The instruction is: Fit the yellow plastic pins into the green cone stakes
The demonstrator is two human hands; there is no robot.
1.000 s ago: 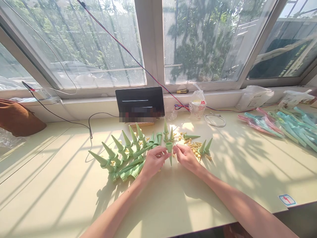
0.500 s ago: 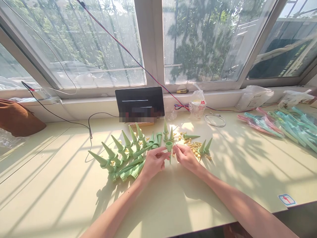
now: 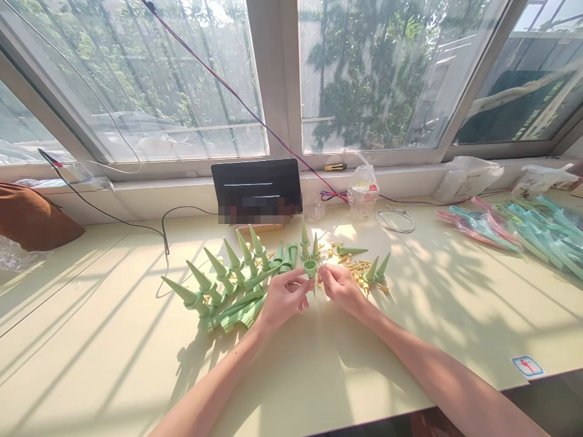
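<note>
My left hand (image 3: pixel 288 296) grips a green plastic cone (image 3: pixel 310 267) with its round open end up and its tip down. Close beside that cone's rim, my right hand (image 3: pixel 339 284) is closed in a pinch; whatever lies between its fingertips is too small to make out. To the left stands a row of green spikes (image 3: pixel 215 262) on flanged bases, with loose green tubes (image 3: pixel 237 312) lying in front. Small yellow pegs (image 3: pixel 359 268) are heaped behind and right of my right hand, near two upright green cones (image 3: pixel 377 268).
A dark tablet (image 3: pixel 257 188) leans against the sill at the back. Right of it stand a knotted plastic bag (image 3: pixel 363 188) and a coiled white cable (image 3: pixel 395 220). Bagged pink and teal strips (image 3: pixel 523 227) lie far right. A brown bag (image 3: pixel 36 215) sits far left.
The left fingers have shifted slightly around the green cone, which hardly moves. My right hand stays pinched beside its rim.
</note>
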